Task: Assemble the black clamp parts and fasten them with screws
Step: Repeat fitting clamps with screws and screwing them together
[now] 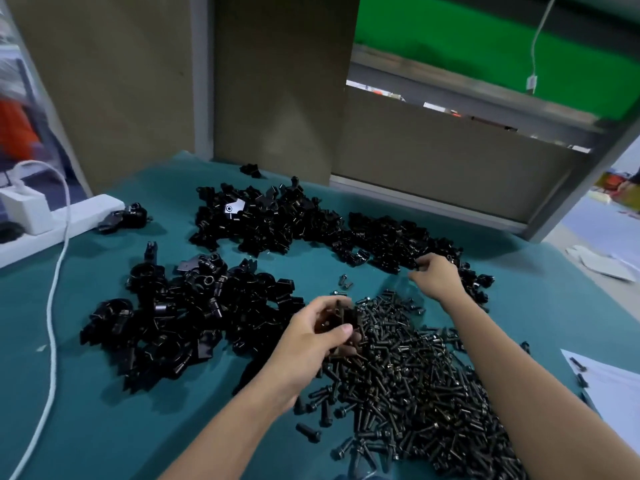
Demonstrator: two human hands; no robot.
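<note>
Left hand [318, 336] curls round a black clamp part [341, 315] at the screw pile's [415, 382] far left edge. Right hand [437, 277] reaches beyond the screw pile, fingers bent at the far clamp heap [381, 237]; whether it grips anything cannot be told. Bare teal mat [138, 427] lies left of the screw pile.

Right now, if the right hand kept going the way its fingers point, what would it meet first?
The far pile of clamp parts. The right hand points away and left, with its fingers at the pile's near edge. Whether they touch it is unclear.
</note>
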